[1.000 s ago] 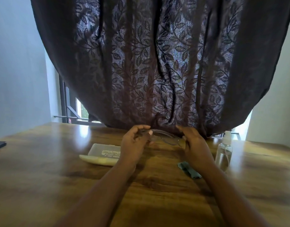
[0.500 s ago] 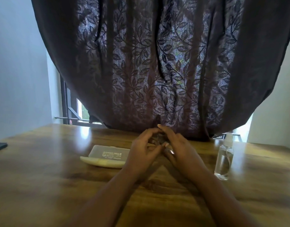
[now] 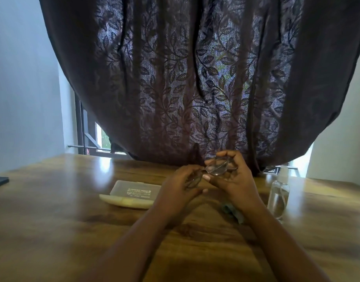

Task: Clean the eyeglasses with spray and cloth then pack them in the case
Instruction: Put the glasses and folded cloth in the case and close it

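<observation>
Ok, I see both hands gripping the eyeglasses (image 3: 212, 169) above the wooden table (image 3: 53, 210): left hand (image 3: 180, 188) curled on one lens, right hand (image 3: 234, 178) pinching the other. Case (image 3: 134, 193) sits left of the grip, spray bottle (image 3: 277, 197) right, cloth (image 3: 233, 212) under the right wrist.

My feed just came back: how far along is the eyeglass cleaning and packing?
Done: nothing I can confirm; no sign shows whether the lenses were sprayed or wiped. In hand: both the left hand and right hand hold the eyeglasses above the table. Left: the spray bottle stands untouched, the cloth lies under the right wrist, and the case holds no glasses yet.
</observation>
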